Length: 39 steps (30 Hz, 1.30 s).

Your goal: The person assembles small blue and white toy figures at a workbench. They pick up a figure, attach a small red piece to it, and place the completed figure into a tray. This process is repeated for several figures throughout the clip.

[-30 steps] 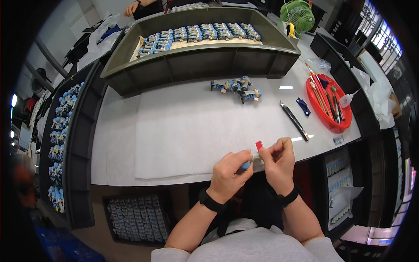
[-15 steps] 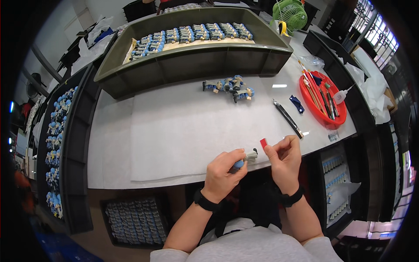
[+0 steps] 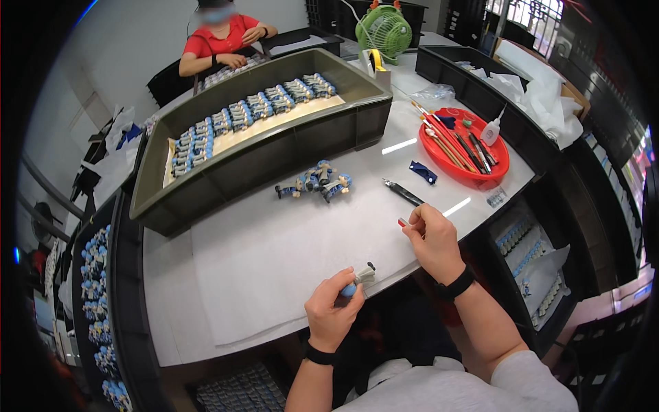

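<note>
Near the table's front edge, my left hand (image 3: 329, 312) is closed around a small figurine (image 3: 366, 276). Its blue rounded part pokes out between my fingers, with a pale grey body and a dark tip beyond. Farther right and a little farther out, my right hand (image 3: 436, 242) pinches a small red strip (image 3: 402, 222) with a pale edge. The two hands are apart, and the strip does not touch the figurine. Just beyond my right fingers lies a slim black knife-like tool (image 3: 403, 191). Several blue-and-grey figurines (image 3: 319, 180) lie together on the white sheet (image 3: 254, 261).
A large olive bin (image 3: 274, 144) with rows of figurines stands at the back. To the right are a red tray (image 3: 467, 175) of brushes and pens, a dark blue piece (image 3: 423, 172) and a green fan (image 3: 384, 33). Dark crates flank the table; a person (image 3: 223, 41) works behind.
My view has turned, shifting the whole scene. My right hand has drawn away from the figurine with the red strip, toward the black tool. The left hand still holds the figurine.
</note>
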Each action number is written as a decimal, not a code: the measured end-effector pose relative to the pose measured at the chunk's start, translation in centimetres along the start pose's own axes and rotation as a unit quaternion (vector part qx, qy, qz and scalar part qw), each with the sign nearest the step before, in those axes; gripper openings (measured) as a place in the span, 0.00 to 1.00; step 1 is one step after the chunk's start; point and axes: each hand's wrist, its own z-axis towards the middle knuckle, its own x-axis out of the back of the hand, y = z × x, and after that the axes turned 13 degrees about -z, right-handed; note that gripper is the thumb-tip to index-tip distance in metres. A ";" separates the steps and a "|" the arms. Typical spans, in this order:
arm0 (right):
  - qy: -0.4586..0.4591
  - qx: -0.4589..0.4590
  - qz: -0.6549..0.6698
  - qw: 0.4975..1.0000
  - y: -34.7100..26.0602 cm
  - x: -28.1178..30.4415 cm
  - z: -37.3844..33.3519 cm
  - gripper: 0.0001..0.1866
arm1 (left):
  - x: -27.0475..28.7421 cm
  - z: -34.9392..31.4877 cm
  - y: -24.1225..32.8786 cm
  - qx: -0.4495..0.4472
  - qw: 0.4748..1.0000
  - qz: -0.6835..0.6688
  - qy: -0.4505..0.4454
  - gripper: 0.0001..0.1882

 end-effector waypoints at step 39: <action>0.096 -0.515 -0.265 0.810 42.1 21.4 -30.9 0.12 | -0.9 0.2 0.9 0.080 0.991 0.102 -0.022 0.10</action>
